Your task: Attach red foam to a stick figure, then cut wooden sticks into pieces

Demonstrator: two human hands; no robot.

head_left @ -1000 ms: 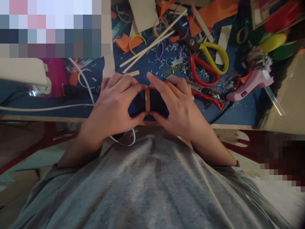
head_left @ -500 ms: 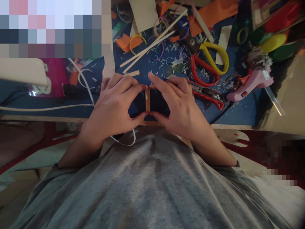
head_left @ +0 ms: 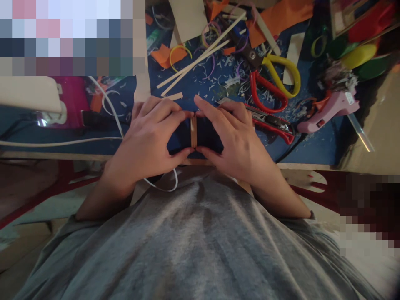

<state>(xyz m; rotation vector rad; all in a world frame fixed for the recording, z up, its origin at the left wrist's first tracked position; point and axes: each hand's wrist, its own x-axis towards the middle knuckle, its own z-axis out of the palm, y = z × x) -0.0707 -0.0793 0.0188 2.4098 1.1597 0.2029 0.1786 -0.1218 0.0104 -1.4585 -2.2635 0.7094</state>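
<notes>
On the table (head_left: pixel 315 151), seen from the held strips (head_left: pixel 193 132), two crossed sticks (head_left: pixel 178 71) lie at twelve o'clock and scissors (head_left: pixel 252 59) between one and two. Just before the scissors, a utility knife (head_left: pixel 275 121) lies at three; a glue gun (head_left: pixel 328 112) is farther right. A cable (head_left: pixel 62 142) runs at nine.

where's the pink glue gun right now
In the head view, the pink glue gun lies on the right side of the blue tabletop, just right of the red box cutter.
</notes>
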